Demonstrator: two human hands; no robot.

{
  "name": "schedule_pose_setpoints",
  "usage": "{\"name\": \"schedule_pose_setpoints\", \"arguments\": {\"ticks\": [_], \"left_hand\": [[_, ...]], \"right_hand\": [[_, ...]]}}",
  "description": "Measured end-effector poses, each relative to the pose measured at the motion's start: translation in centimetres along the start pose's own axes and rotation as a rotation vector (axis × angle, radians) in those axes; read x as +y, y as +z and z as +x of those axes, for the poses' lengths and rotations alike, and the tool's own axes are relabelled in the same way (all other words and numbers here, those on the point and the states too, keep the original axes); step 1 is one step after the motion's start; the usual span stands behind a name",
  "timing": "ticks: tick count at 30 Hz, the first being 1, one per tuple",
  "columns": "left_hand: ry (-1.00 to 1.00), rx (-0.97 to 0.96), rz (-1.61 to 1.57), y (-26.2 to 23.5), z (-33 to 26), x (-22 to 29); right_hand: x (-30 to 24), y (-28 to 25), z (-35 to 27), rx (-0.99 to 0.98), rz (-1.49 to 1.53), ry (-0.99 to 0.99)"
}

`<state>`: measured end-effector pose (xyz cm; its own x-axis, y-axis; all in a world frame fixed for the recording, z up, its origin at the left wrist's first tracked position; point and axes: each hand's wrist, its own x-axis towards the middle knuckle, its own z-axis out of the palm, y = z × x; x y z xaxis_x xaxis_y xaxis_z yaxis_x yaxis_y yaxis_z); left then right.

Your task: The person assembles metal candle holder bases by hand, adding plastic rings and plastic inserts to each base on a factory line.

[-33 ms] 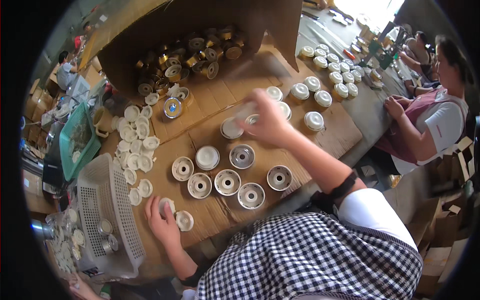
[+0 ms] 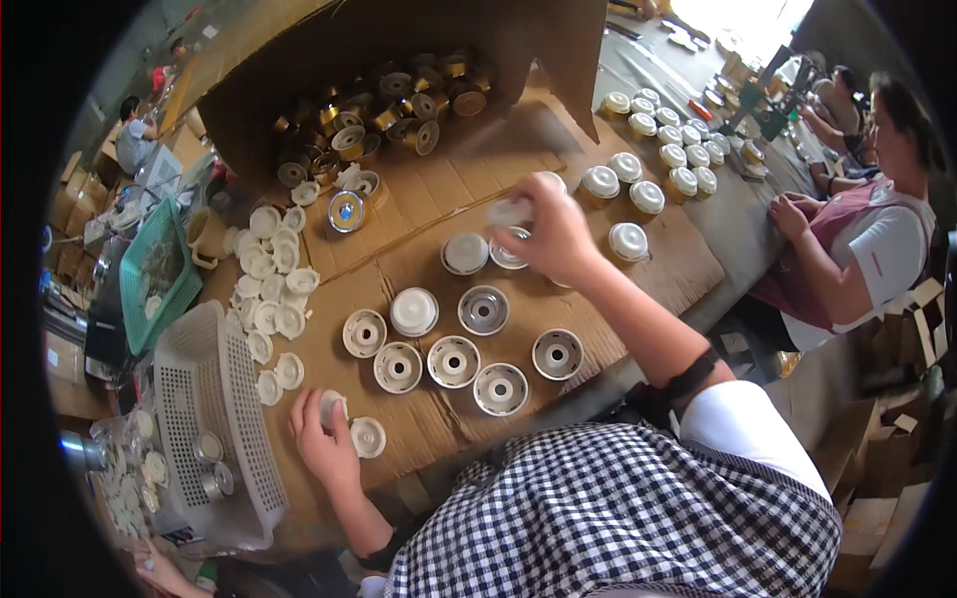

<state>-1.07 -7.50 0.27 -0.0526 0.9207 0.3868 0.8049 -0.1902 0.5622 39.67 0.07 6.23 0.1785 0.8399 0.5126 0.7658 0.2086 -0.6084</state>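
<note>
My right hand (image 2: 558, 234) pinches a round white plastic cap (image 2: 509, 212), somewhat blurred, above a round metal cup (image 2: 509, 247) on the cardboard. Left of that cup stands another cup with a white cap (image 2: 465, 253) on it. Low on the left, my left hand (image 2: 327, 450) is closed around a white cap (image 2: 333, 407), partly hidden by the fingers. A loose white cap (image 2: 368, 437) lies just right of it. Between my hands sit several open cups (image 2: 454, 362) with centre holes, and one capped cup (image 2: 414, 312).
Loose white caps (image 2: 267, 259) are heaped at left beside a grey plastic basket (image 2: 261, 448). A cardboard box (image 2: 269, 90) holds gold-coloured cups. Capped cups (image 2: 646, 196) stand at right. Another person (image 2: 847, 239) sits at the right; a green basket (image 2: 150, 269) is far left.
My right hand has shifted slightly right with its cap, uncovering more of the cup beneath. My left hand stays nearly in place with its cap.
</note>
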Motion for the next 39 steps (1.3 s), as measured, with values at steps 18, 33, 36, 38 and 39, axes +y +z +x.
{"name": "schedule_pose_setpoints", "arguments": {"ticks": [18, 33, 36, 38, 39], "left_hand": [[-0.321, 0.007, -0.047, -1.6, 0.0, 3.4], [0.492, -0.456, -0.144, 11.3, 5.2, 17.7], [0.484, -0.448, -0.183, 11.9, 5.2, 17.9], [0.510, -0.430, -0.151, 11.8, 5.0, 17.6], [0.536, -0.414, -0.124, 11.6, 4.9, 17.5]], "right_hand": [[2.2, -2.6, -4.3, -0.390, -0.044, -0.025], [4.5, 0.6, -3.1, -0.430, -0.222, -0.237], [5.0, 0.5, -3.1, -0.427, -0.267, -0.231], [4.9, 0.4, -3.0, -0.438, -0.242, -0.218], [4.8, 0.3, -2.9, -0.452, -0.223, -0.204]]}}
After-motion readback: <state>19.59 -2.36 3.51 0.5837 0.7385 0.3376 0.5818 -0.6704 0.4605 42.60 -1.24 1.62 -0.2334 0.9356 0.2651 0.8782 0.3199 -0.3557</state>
